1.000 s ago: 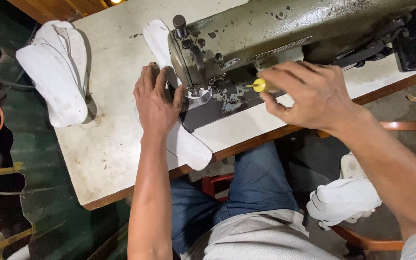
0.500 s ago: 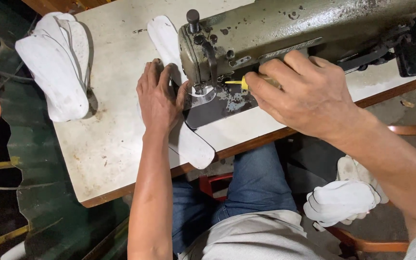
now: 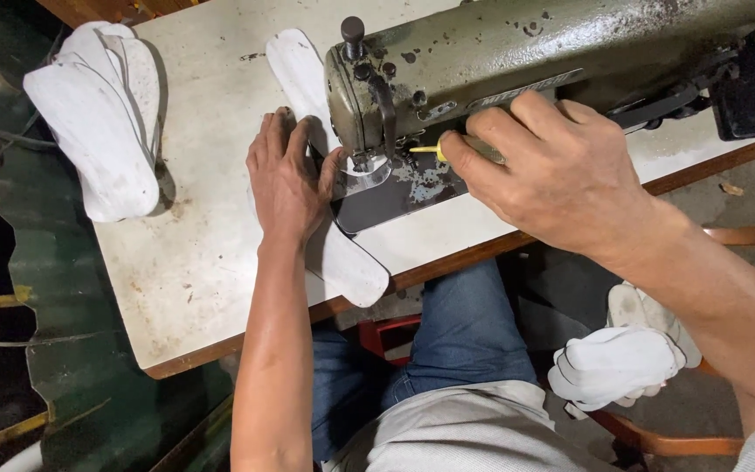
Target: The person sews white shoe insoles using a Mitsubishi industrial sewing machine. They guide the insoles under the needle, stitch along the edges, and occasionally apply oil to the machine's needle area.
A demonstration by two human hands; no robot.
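- The white insole [image 3: 342,253] lies flat on the table [image 3: 194,262] under the sewing machine [image 3: 517,52]. Its long axis runs from the far left, past the machine head, to the near edge, where its rounded end overhangs the table slightly.
- The left hand [image 3: 288,179] presses palm-down on the insole just left of the needle; its fingers are spread flat, pointing away from the person, thumb angled toward the presser foot, forearm straight up from the lap.
- The right hand [image 3: 552,175] reaches in from the right, knuckles up, fingers curled closed around a small yellow-handled tool [image 3: 434,149] whose tip points left at the needle area.
- A stack of insoles [image 3: 98,122] sits at the table's left edge, well apart.
- More white pieces [image 3: 622,358] rest on a chair below right.
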